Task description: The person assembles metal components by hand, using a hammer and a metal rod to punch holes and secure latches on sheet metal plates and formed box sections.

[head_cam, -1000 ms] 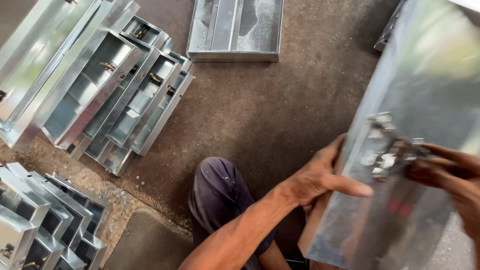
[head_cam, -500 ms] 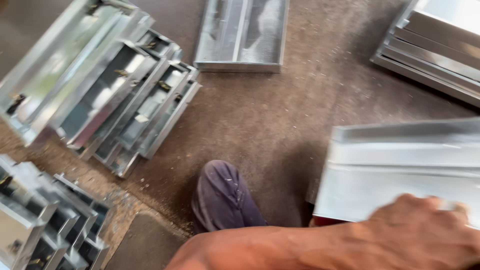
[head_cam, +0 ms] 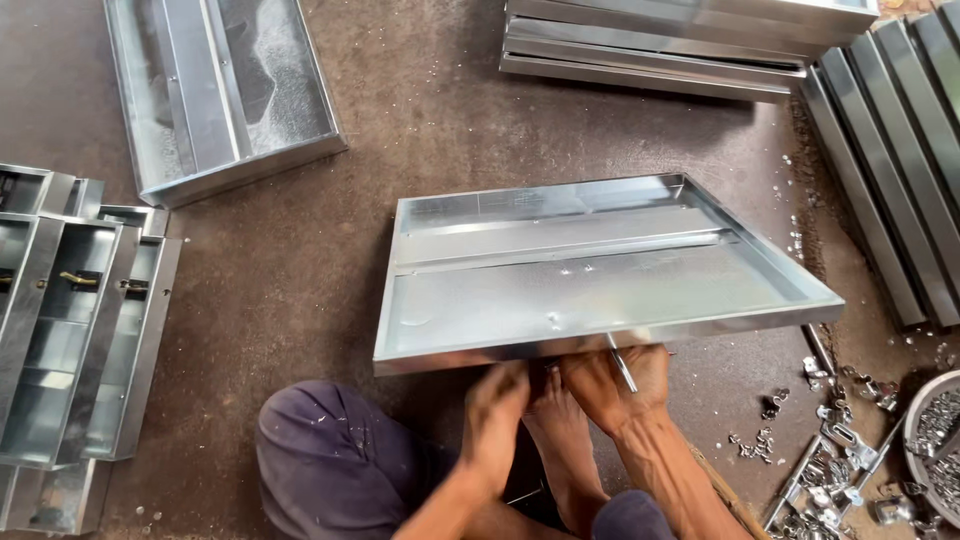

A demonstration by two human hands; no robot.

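Note:
A shallow galvanized metal tray (head_cam: pixel 590 285) lies open side up on the brown floor in front of me, its near rim raised slightly. My left hand (head_cam: pixel 497 403) is blurred, and its fingers curl under that near rim. Just to the right, my right hand (head_cam: pixel 622 388) sits under the same rim, closed around a thin metal tool (head_cam: pixel 622 368) that points up at the rim. My bare foot (head_cam: pixel 556 430) rests between the two hands, and my knee in dark cloth (head_cam: pixel 335 465) is at the lower left.
A second tray (head_cam: pixel 220 90) lies at the upper left. Stacked trays (head_cam: pixel 680 45) stand at the top and leaning panels (head_cam: pixel 900 160) at the right. Open metal boxes (head_cam: pixel 70 330) line the left edge. Loose latches (head_cam: pixel 830 455) and a bowl of hardware (head_cam: pixel 938 440) lie at the lower right.
The tray, held upright a second ago with a latch at my right hand, has swung down flat on the floor. Both hands have dropped to its near rim.

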